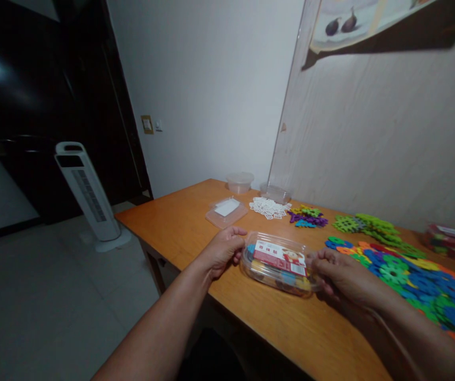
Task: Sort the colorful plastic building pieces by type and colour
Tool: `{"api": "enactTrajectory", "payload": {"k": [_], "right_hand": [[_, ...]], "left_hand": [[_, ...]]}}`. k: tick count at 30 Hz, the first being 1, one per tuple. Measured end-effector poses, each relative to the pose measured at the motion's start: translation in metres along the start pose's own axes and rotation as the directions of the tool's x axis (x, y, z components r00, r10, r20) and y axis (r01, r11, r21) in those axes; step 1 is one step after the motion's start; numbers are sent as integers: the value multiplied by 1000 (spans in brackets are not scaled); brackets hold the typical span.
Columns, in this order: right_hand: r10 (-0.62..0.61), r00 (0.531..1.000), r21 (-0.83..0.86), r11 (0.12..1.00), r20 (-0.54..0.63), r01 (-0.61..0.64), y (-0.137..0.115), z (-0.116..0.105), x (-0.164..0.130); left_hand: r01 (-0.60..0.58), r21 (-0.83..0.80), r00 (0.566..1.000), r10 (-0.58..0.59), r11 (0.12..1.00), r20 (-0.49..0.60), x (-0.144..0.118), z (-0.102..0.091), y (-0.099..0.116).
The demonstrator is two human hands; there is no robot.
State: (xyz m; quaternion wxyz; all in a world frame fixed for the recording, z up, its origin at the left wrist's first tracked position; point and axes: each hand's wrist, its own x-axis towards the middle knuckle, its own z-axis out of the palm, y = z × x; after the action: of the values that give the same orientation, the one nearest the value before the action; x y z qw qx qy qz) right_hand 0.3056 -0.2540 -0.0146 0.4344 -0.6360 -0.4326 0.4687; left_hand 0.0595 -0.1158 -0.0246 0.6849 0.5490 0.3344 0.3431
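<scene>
A clear plastic container [277,280] with a red-and-white label [279,257] on its lid stands near the table's front edge. Blue, yellow and brown pieces show through its walls; their kind is unclear. My left hand [227,247] grips the container's left end, thumb on top. At the opposite end, my right hand [333,270] has its fingers closed on the rim. To the right of it spreads a pile of colourful gear-shaped plastic pieces [413,278], in blue, green, orange and yellow.
Behind the container lie a clear lid with a white card [226,207], white square pieces [269,207], purple and green pieces [309,216], and lime-green pieces [378,227]. A round tub [240,181] and clear tray [275,192] stand by the wall. A tower fan [90,196] is at left.
</scene>
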Motion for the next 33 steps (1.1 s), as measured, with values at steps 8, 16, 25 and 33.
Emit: {"api": "enactTrajectory", "payload": {"k": [8, 16, 25, 33], "right_hand": [[0, 1000, 28, 1000, 11, 0, 1, 0, 1], [-8, 999, 54, 998, -45, 10, 0, 3, -3], [35, 997, 151, 988, -65, -25, 3, 4, -2], [19, 998, 126, 992, -53, -12, 1, 5, -5]], "left_hand": [[40, 12, 998, -40, 999, 37, 1, 0, 2], [4, 7, 1000, -4, 1000, -10, -2, 2, 0], [-1, -9, 1000, 1, 1000, -21, -2, 1, -2], [-29, -23, 999, 29, 999, 18, 3, -1, -5]]}}
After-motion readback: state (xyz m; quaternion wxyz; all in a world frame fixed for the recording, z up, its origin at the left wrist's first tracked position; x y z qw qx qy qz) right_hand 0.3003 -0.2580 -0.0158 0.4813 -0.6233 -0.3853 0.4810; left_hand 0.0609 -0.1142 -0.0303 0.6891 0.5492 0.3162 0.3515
